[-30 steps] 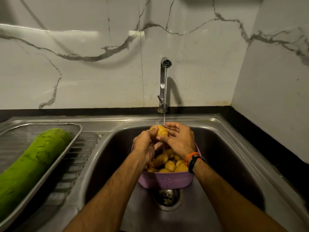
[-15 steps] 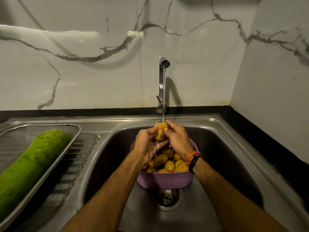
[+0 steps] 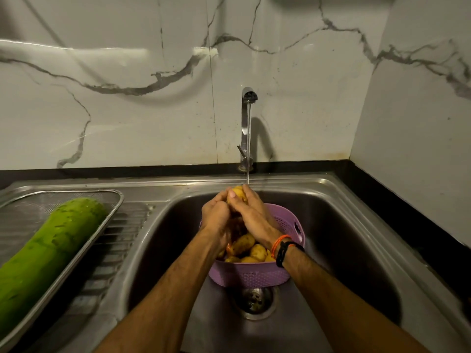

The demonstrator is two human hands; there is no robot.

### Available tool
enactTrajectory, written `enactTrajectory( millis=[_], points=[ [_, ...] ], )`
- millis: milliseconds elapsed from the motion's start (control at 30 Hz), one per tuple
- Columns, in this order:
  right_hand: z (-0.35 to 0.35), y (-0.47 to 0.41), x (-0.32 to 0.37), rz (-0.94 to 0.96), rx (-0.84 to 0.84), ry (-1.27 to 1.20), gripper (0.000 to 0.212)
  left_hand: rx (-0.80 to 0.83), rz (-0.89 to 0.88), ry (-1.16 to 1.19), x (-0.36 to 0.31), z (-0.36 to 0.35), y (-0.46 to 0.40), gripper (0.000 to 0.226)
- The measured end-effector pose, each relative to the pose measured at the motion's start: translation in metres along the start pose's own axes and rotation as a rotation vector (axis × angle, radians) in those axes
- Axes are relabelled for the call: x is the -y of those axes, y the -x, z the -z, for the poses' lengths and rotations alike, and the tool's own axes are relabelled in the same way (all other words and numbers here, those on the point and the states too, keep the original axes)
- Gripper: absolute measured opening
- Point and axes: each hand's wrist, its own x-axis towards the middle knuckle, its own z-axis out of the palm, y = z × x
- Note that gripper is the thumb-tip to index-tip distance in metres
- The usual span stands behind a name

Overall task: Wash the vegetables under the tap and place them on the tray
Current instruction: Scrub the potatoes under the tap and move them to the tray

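Green gourd [image 3: 48,253] lies on tray [image 3: 116,200] at 9 o'clock; left hand [image 3: 216,215] and right hand [image 3: 252,215] clasp one potato [image 3: 237,193] under tap [image 3: 248,123]; basket [image 3: 254,276] still full, most remains.

My hands [image 3: 238,215] cover most of the potato [image 3: 237,193] at twelve o'clock. My forearms hide part of the potatoes in the basket [image 3: 251,276]. At nine o'clock, the gourd [image 3: 48,253] and tray [image 3: 112,220] run off the left edge.

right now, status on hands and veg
Left hand and right hand grip potato under tap stream. Gourd on tray. Nothing blocking.
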Motion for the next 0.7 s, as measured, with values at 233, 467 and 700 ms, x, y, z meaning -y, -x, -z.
enactTrajectory(
  millis=[233,467,700],
  points=[
    [-0.001,0.006,0.003,0.002,0.008,0.022,0.080,-0.067,-0.008,0.035,0.000,-0.006,0.006,0.023],
    [0.001,0.008,0.007,0.015,-0.020,-0.009,0.079,-0.044,-0.011,-0.014,-0.001,-0.009,0.007,0.021],
    [0.004,0.005,0.007,-0.015,-0.055,-0.032,0.081,0.011,-0.020,-0.099,0.000,-0.009,0.009,0.028]
  ],
)
